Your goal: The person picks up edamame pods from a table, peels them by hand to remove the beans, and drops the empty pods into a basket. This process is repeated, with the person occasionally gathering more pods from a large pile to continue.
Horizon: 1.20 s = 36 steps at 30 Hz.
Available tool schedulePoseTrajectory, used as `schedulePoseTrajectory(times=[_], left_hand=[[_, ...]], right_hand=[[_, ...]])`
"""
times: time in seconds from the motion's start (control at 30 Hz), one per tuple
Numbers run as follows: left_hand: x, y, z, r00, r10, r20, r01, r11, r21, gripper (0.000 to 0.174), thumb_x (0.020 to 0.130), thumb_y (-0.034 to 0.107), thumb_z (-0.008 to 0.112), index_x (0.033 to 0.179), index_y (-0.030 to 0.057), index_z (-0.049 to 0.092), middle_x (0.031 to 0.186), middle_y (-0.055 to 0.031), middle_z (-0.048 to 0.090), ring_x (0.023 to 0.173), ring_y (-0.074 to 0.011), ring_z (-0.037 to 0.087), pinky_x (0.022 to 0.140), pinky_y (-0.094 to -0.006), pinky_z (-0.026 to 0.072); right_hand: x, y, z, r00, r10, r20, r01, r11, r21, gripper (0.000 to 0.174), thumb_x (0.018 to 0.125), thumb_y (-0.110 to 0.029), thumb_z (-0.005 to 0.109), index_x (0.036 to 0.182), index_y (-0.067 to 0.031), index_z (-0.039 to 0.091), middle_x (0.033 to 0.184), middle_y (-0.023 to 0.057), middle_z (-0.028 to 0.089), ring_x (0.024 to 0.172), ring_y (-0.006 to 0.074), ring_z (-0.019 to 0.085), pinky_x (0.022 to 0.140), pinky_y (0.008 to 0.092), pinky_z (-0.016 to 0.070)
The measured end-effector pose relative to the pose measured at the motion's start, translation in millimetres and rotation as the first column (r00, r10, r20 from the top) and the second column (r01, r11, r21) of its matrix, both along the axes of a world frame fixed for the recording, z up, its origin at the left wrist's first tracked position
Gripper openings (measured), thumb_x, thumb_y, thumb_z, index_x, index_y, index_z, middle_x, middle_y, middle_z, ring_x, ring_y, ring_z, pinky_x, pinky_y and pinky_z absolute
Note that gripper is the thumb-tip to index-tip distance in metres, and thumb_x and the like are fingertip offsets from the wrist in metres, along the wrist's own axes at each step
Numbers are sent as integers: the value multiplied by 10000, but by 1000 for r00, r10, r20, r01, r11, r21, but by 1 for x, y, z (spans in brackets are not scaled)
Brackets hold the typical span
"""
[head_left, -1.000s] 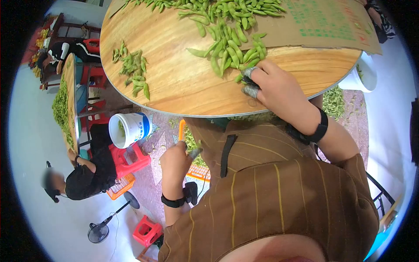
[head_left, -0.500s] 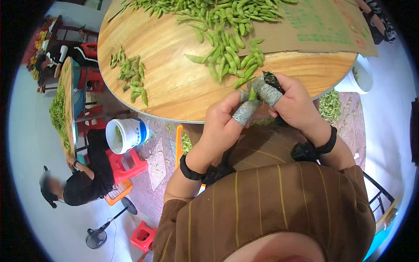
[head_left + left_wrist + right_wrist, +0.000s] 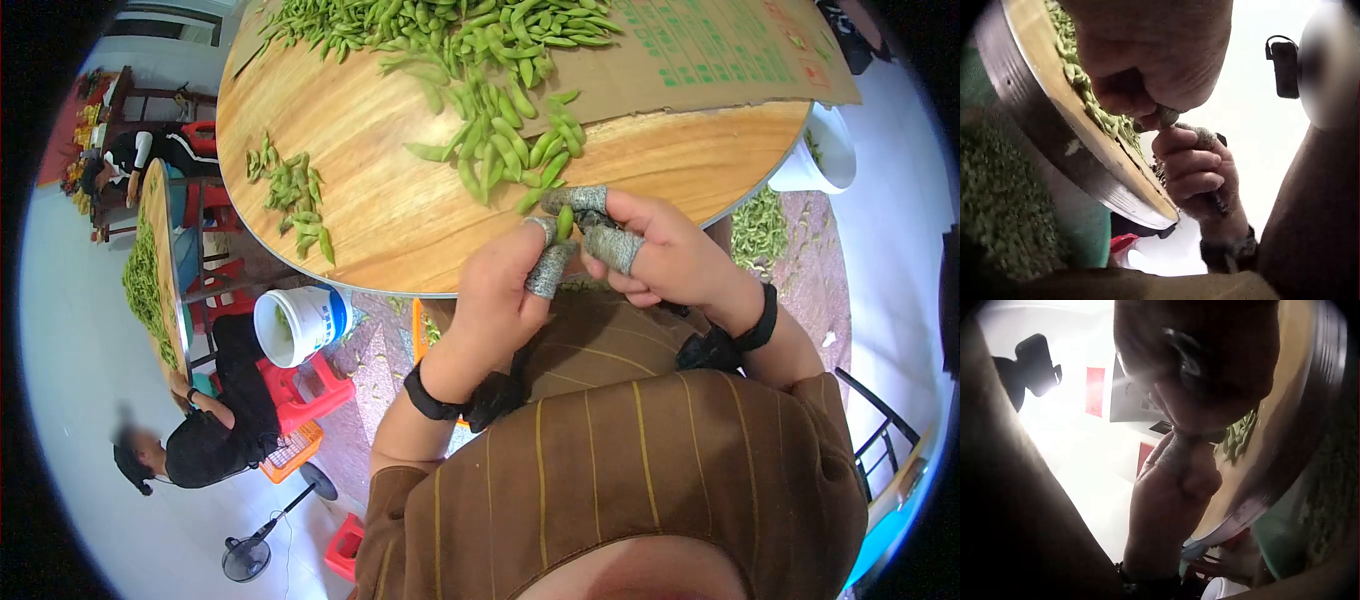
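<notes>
left hand (image 3: 500, 290) pinching pod (image 3: 565, 222) (upright) | right hand (image 3: 670, 255) pinching it too | left risen from below table (image 3: 380, 200)

pod (image 3: 565, 221): only a green sliver shows between the wrapped fingertips (image 3: 548, 272), rest hidden | surface (image 3: 390, 200): far side cut off by head view's top edge | pod pile (image 3: 470, 30): cut off there too | right wrist view: dark and blurred, grip on pod unreadable
</notes>
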<state>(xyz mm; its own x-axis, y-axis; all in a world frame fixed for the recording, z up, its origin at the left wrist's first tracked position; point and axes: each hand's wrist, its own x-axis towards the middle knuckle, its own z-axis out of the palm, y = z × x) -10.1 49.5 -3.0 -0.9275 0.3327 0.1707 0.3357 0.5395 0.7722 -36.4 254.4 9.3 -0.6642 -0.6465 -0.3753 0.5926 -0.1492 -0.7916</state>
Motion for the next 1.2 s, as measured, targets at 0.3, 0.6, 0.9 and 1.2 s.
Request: schedulePoseTrajectory(times=[0.3,0.6,0.9,1.2], left_hand=[[-4,-9,-10,565,-632,531,-382,369,847,324,908,197,618,1167,11,563,730,-23,621,575,-77,543,505,-209,432],[-2,4,21,955,22,-296,-116,947,-301,215,737,82,704,916,18,604,668,-94,560,576,-247,575,507,-316,456],[-14,22,-2,875,71,-478,-229,932,-280,209,783,85,634,957,21,540,672,-113,519,570,-266,552,499,-352,437],[-1,13,6,860,38,509,-235,915,328,152,920,54,438,1023,17,544,700,18,497,593,-68,464,527,-211,369]], right_hand=[[-7,3,4,961,124,249,-53,961,-273,320,914,-38,427,1215,-109,510,796,-3,515,489,11,357,385,169,292],[1,-2,15,1000,-10,5,10,1000,7,340,830,1,421,1153,-48,517,820,9,544,526,42,453,412,183,385],[3,-10,0,987,-157,-20,154,984,-87,355,790,33,413,1120,-29,530,814,19,556,542,49,475,422,194,377],[-3,-4,-12,836,-155,-526,293,937,189,242,839,-51,521,1073,-4,557,785,64,571,599,170,551,522,314,457]])
